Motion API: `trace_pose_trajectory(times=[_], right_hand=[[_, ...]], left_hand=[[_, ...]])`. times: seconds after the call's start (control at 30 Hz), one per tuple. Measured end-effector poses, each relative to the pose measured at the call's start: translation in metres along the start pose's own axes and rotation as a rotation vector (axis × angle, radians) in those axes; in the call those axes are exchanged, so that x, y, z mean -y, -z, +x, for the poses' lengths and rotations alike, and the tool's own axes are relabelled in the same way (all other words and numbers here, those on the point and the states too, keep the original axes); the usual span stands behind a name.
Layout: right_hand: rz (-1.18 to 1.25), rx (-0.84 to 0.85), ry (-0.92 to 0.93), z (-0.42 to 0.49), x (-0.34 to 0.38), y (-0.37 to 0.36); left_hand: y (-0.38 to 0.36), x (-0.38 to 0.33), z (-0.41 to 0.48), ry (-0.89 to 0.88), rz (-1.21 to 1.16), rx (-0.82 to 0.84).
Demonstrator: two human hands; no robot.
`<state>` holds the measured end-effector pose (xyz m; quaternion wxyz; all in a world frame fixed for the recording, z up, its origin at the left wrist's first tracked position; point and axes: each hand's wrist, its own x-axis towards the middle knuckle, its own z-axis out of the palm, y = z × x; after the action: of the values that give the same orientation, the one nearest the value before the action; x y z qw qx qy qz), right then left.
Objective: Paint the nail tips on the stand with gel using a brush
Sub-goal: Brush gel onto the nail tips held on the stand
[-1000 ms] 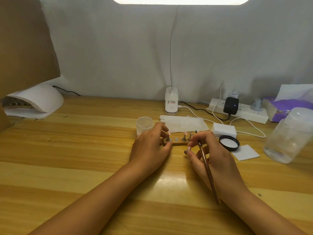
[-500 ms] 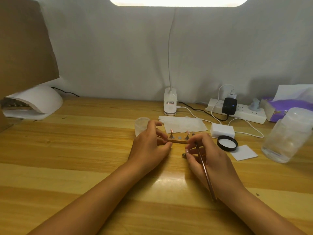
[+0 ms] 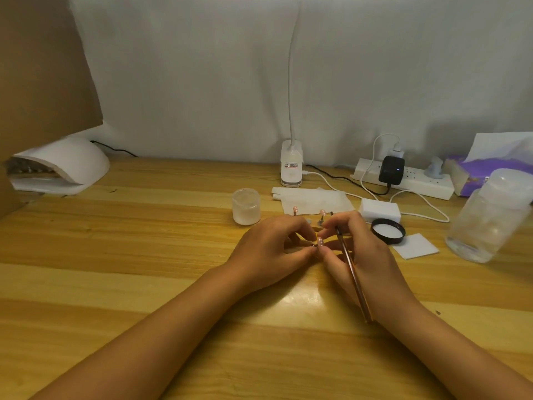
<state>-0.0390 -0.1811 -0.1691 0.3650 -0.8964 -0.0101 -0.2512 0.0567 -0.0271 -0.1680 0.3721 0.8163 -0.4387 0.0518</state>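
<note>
Since 1 s ago both hands have drawn a nail tip off the stand, toward 6 o'clock. Tip is light, slick, fragile, so best held by its peg. Left hand pinches the peg; right hand pinches too, w/ brush tucked in fingers. Gel jar at 10 o'clock.

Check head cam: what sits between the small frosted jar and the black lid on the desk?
In the head view, between the frosted jar and the black lid sit both hands, left hand and right hand, the nail tips, and a white tissue behind.
</note>
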Motion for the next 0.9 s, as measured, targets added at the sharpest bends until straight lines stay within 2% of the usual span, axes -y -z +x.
trace_pose_trajectory(times=[0.1, 0.23, 0.43, 0.9], right_hand=[[0.033, 0.036, -0.012, 0.0007, -0.0016, -0.0003], [0.167, 0.005, -0.048, 0.0030, -0.0010, 0.0008], [0.452, -0.044, -0.234, 0.0075, -0.0027, 0.0043], [0.397, -0.008, -0.282, 0.0058, 0.0004, 0.0091]], left_hand=[[-0.0003, 0.0009, -0.0001, 0.000, -0.017, -0.001], [-0.0007, 0.0031, -0.0003, 0.018, -0.024, -0.021], [0.0002, 0.0058, 0.0009, 0.066, -0.074, -0.020], [0.0023, 0.0043, 0.0017, 0.089, -0.074, -0.002]])
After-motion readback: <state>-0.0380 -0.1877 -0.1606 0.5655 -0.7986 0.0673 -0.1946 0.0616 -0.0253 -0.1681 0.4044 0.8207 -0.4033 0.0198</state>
